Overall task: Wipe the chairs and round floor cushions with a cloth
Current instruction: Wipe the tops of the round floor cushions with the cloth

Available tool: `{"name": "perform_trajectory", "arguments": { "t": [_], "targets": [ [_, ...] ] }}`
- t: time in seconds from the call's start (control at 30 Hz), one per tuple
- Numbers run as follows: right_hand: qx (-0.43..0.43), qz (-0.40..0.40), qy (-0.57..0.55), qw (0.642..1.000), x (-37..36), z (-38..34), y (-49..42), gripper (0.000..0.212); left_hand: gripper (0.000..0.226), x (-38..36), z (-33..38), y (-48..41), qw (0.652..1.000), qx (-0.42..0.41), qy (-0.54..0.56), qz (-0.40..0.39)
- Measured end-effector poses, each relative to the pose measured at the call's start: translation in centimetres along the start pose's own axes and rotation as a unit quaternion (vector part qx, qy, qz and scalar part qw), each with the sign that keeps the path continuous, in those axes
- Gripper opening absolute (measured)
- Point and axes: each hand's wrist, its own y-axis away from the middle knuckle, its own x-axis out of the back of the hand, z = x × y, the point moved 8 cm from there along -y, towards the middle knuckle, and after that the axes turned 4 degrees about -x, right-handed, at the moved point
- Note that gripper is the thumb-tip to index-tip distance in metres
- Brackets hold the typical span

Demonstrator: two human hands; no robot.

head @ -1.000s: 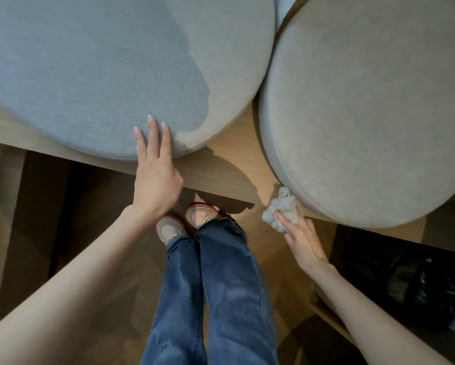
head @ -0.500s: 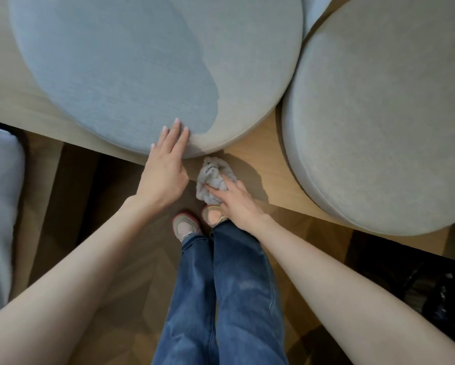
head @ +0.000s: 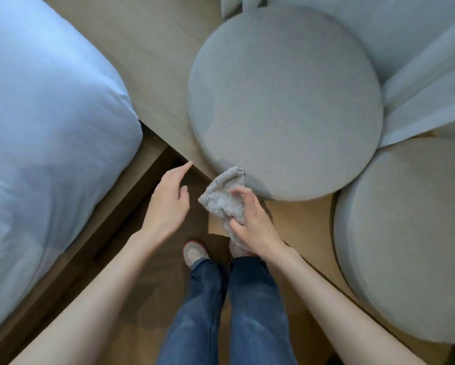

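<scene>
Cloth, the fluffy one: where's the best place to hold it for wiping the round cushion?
Hold the cloth by its bunched lower part, coming from the near side, as the right hand does with thumb and fingers curled round it. That leaves the loose top end free, and it seems to lie against the near rim of the cushion.

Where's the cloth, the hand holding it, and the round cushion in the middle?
cloth (head: 221,200), head view, bunched middle.
right hand (head: 252,227), head view, back of the hand.
middle round cushion (head: 284,101), head view, centre of its top.
</scene>
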Motion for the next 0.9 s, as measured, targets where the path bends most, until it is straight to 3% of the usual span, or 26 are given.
{"name": "perform_trajectory", "arguments": {
  "t": [0.3,0.57,0.67,0.77,0.9],
  "targets": [
    [0.030,-0.005,0.044,0.999,-1.1,-10.4,-11.4,0.051,0.053,7.3,-3.3,-1.0,0.992,0.040,0.101,0.063],
    [0.080,0.057,0.067,0.993,-0.3,-15.2,-25.6,0.046,0.050,9.0,-6.0,-11.1,0.987,0.059,0.134,0.072],
    [0.068,0.066,0.058,0.994,0.9,-15.2,-30.3,0.037,0.050,9.3,-6.7,-16.7,0.987,0.057,0.125,0.083],
    [0.046,0.135,0.109,0.984,4.0,-13.5,-33.3,0.029,0.047,8.9,-7.3,-23.1,0.988,0.067,0.111,0.078],
    [-0.024,0.178,0.244,0.953,7.3,-9.3,-36.9,0.050,0.046,6.3,-8.9,-30.9,0.992,0.094,0.083,0.035]
  ]
}}
